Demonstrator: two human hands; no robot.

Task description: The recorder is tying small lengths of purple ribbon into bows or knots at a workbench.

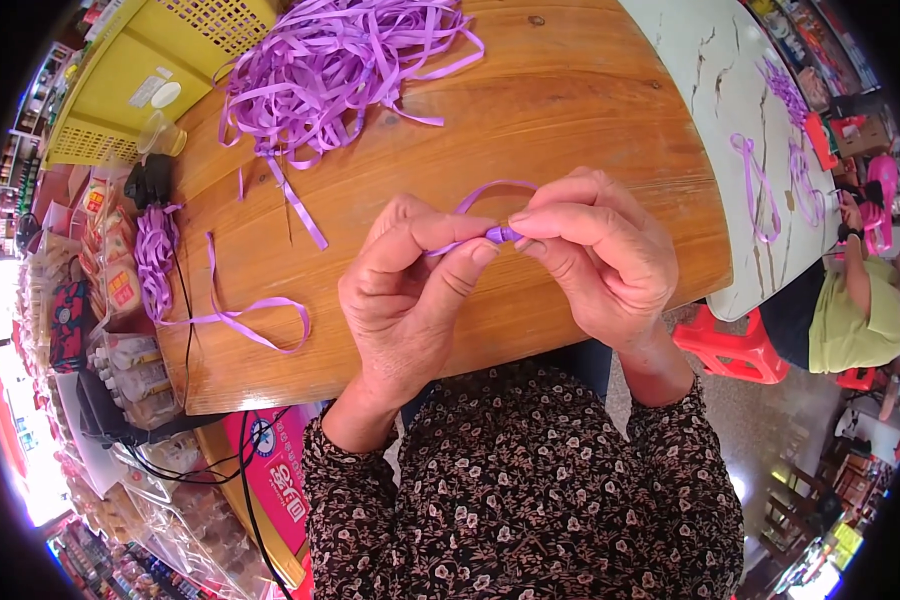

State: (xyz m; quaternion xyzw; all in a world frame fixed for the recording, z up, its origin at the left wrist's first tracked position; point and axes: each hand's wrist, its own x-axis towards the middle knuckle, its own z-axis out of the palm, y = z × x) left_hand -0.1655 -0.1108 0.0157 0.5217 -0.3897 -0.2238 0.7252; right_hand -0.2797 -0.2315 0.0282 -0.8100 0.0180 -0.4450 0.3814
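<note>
Far left, off the counter edge: stacked clear boxes (130,365) of packaged goods, contents too small to make out. Yellow slatted basket (120,90) sits at the counter's top-left corner; you can see a white lid and a clear plastic cup (160,135) at its near rim, rest of the inside not readable.

On the wooden counter (570,130): a tight purple ribbon bundle (154,255) at the left edge, just below a black clip-like object (150,180). A single loose ribbon strip (255,320) loops flat beside it. Big loose ribbon pile (340,60) lies top centre, next to the basket, with a few strands trailing toward you.

Your left hand (410,295): grip closed, thumb and forefinger pinching one end of the short purple ribbon piece (500,232). Your right hand (600,255): grip closed too, fingertips pinching the same piece, touching the left fingertips. The piece is held above the counter's near edge, centre frame; a small loop of it arcs up between the two hands.

Right: a second white marbled counter (700,60) carries several looped ribbons (760,190). Red plastic stool (735,350) below it. Another person in a green top (855,320) sits at far right; their hands are too small to read.
</note>
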